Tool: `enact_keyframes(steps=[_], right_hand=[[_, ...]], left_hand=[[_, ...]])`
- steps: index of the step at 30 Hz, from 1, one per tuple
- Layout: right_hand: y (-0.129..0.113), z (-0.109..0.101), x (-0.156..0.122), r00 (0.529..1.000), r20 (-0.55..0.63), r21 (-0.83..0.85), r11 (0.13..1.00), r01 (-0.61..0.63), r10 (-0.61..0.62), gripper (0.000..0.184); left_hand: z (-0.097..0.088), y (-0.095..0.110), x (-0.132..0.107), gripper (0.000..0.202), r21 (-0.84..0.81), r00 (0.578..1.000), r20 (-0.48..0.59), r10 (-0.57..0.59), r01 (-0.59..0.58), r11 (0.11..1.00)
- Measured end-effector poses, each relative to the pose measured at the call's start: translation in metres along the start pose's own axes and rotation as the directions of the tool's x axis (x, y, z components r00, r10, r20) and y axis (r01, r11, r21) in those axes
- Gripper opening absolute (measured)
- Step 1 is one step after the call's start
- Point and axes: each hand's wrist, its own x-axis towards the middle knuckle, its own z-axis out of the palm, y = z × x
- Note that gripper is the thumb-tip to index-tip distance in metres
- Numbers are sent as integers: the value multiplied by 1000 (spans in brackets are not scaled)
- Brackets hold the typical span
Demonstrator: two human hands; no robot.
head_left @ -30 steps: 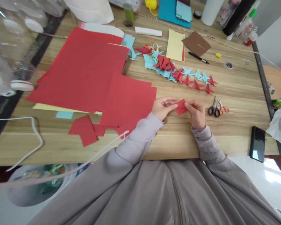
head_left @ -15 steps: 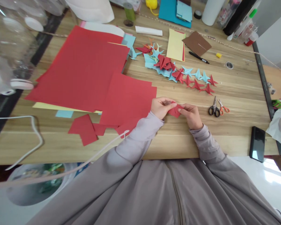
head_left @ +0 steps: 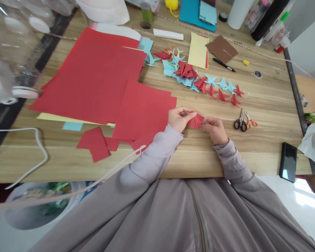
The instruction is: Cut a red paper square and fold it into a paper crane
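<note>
Both of my hands pinch a small folded piece of red paper [head_left: 196, 120] just above the wooden table [head_left: 265, 105]. My left hand [head_left: 179, 119] grips its left side with curled fingers. On the right side, my right hand [head_left: 214, 128] presses the paper between thumb and fingertips. Large red paper sheets [head_left: 99, 77] lie to the left of my hands. A row of folded red and blue paper shapes [head_left: 210, 87] lies beyond my hands.
Two pairs of scissors [head_left: 242, 121] lie right of my hands. A black phone [head_left: 288, 161] rests at the table's right front edge. Red paper scraps [head_left: 96, 143] lie front left, a black pen [head_left: 223, 64], brown card and yellow paper at the back, bottles along the far edge.
My hands have drawn closer together and the red piece has been folded smaller, from a flat diamond into a creased, bunched shape. Nothing else on the table has moved.
</note>
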Motion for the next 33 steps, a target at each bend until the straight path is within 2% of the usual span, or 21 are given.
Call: enact_keyframes(steps=[4, 9, 13, 21, 25, 30, 33], right_hand=[[1, 2, 0, 998, -23, 60, 997, -49, 50, 23], [0, 4, 3, 993, -113, -97, 995, 7, -18, 36], [-1, 3, 3, 993, -93, -168, 984, 57, -73, 39], [-3, 3, 1, 997, -53, -191, 980, 48, -59, 39], [-4, 4, 0, 996, -59, -200, 979, 48, -61, 37], [0, 8, 0, 998, -46, -117, 993, 28, -34, 31], [4, 11, 0, 999, -45, -88, 996, 20, -24, 36]], left_hand=[[0, 0, 1, 20, -31, 999, -17, 29, -30, 999], [3, 2, -5, 26, 0, 997, 75, -22, 22, 1000], [4, 3, -8, 28, 10, 987, 151, -63, 62, 998], [2, -2, -3, 24, 33, 995, 97, 25, -28, 999], [1, -4, -2, 28, 27, 994, 89, 57, -60, 998], [2, 2, -6, 27, 104, 991, 90, 95, -104, 989], [4, 4, -8, 26, 135, 990, 108, 91, -105, 985]])
